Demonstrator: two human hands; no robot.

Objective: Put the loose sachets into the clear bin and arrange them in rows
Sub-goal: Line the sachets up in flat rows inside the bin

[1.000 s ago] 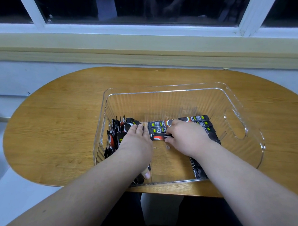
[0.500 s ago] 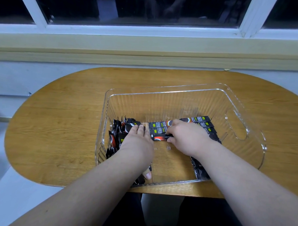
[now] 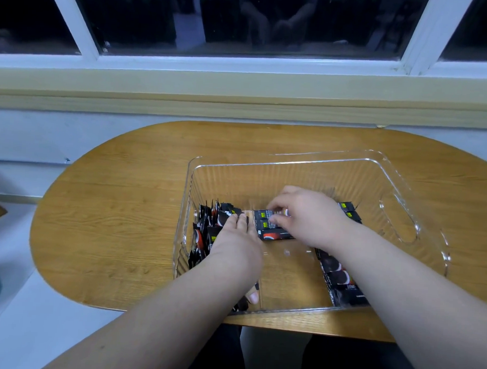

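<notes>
Fingers [image 3: 275, 210] of the right hand [image 3: 310, 215] curl and pinch one flat sachet [image 3: 263, 214], the farthest of three stacked mid-bin beneath them. The left hand [image 3: 234, 248], fingers straight, presses against upright sachets [image 3: 207, 224] bunched at the left wall, too many to count. More flat sachets [image 3: 341, 280] lie near right. One clear bin [image 3: 404, 191] stands on one wooden table [image 3: 124, 207].

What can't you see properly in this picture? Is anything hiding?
Head view:
The right hand is motion-blurred, so whether its fingertips pinch a sachet is unclear.
The left hand covers some standing sachets by the clear bin's left wall, so they are uncountable.
The right forearm hides part of the sachet row on the right.
Sachet print is too small and blurry to read.
</notes>
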